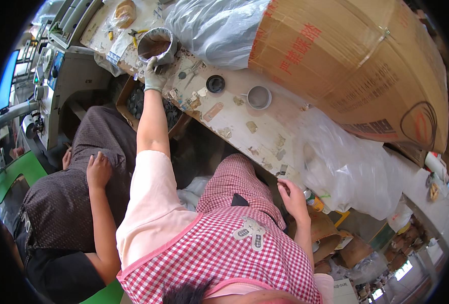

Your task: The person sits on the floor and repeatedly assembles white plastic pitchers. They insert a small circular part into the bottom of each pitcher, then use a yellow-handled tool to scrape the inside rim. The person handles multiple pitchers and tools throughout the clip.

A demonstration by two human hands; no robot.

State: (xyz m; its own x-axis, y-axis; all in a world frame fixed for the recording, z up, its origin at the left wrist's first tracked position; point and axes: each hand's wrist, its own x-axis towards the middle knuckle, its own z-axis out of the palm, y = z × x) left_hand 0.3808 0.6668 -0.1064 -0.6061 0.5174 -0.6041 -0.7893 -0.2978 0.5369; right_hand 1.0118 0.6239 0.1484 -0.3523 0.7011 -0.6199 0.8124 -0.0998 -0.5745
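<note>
My left hand (154, 80), in a pale work glove, reaches far out over the table. Its fingers close on the near rim of a round tub (172, 49) lined with whitish plastic, with brownish contents inside. My right hand (294, 201) is bare and rests by the table's near edge, fingers loosely bent and apart, nothing seen in it. Close to that hand, a small dark piece (283, 169) lies at the edge. Between the hands stand a black round lid-like ring (215, 83) and a white mug (259, 98) with greyish contents.
A big cardboard box (336, 66) and clear plastic bags (353, 167) fill the table's far side. Yellow-handled pliers (135, 35) lie behind the tub. Below the edge, a carton (174, 114) holds dark pieces. A co-worker (67, 197) sits close on my left.
</note>
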